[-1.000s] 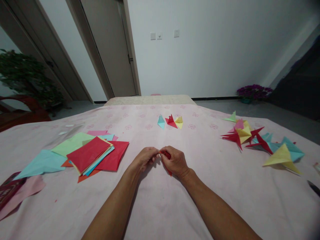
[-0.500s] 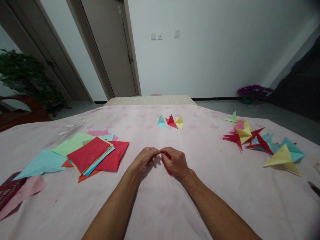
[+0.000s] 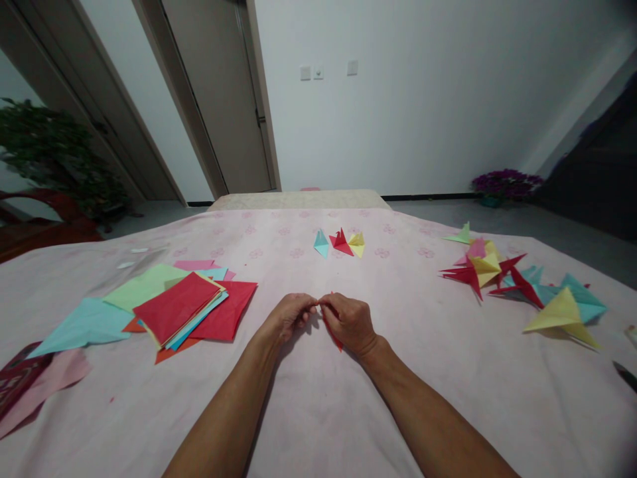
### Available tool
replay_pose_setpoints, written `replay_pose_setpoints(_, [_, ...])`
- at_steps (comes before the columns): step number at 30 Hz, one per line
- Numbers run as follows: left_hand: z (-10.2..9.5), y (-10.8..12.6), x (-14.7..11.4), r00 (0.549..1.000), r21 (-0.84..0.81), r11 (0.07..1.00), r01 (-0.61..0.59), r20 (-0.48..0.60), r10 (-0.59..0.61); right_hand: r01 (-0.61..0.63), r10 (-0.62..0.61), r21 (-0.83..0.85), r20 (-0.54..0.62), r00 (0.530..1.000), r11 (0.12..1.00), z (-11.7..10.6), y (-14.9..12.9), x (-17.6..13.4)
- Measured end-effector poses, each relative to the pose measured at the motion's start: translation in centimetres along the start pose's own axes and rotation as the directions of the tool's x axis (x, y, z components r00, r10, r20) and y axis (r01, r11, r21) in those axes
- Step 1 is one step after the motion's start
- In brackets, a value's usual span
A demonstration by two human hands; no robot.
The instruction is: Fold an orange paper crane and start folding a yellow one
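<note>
At the middle of the table my left hand [image 3: 293,315] and my right hand [image 3: 350,322] meet fingertip to fingertip. Both are closed in a pinch on a small folded red paper [image 3: 334,335], mostly hidden under the right hand; its pointed lower end sticks out below the palm. Beyond the hands stand three small folded paper cranes in a row: a light blue one [image 3: 321,243], a red one [image 3: 341,241] and a yellow one [image 3: 357,243].
On the left lies a stack of coloured paper squares [image 3: 179,309], with a dark red packet [image 3: 20,378] near the edge. Several folded paper pieces [image 3: 517,282] are heaped on the right, near a dark pointed object [image 3: 625,376]. A pink flowered tablecloth [image 3: 318,418] covers the table.
The hands stay almost in place, with only a slight shift of the right hand's fingers around the red paper. Nothing else has visibly moved.
</note>
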State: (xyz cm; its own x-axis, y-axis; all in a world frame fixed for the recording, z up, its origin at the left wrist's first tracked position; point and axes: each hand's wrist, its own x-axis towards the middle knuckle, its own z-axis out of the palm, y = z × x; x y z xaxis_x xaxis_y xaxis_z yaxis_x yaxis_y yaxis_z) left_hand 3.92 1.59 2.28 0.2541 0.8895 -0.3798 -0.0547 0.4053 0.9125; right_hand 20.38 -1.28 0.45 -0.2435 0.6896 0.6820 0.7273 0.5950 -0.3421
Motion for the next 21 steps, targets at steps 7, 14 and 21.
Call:
replay_pose_setpoints(7, [0.02, -0.16, 0.04, 1.000, -0.006, 1.000, 0.003, -0.008, -0.003, -0.036, 0.036, 0.019, 0.000, 0.999, 0.999, 0.24, 0.15, -0.15])
replay_pose_setpoints(14, [0.05, -0.21, 0.08, 1.000, 0.008, 1.000, -0.002, -0.015, 0.002, 0.005, -0.005, -0.018, 0.005, 1.000, 1.000, 0.09, 0.14, -0.13])
replay_pose_setpoints(21, [0.10, -0.20, -0.10, 1.000, 0.040, 0.999, -0.029, -0.002, 0.030, 0.016, -0.015, -0.041, 0.016, 1.000, 0.999, 0.14, 0.16, -0.10])
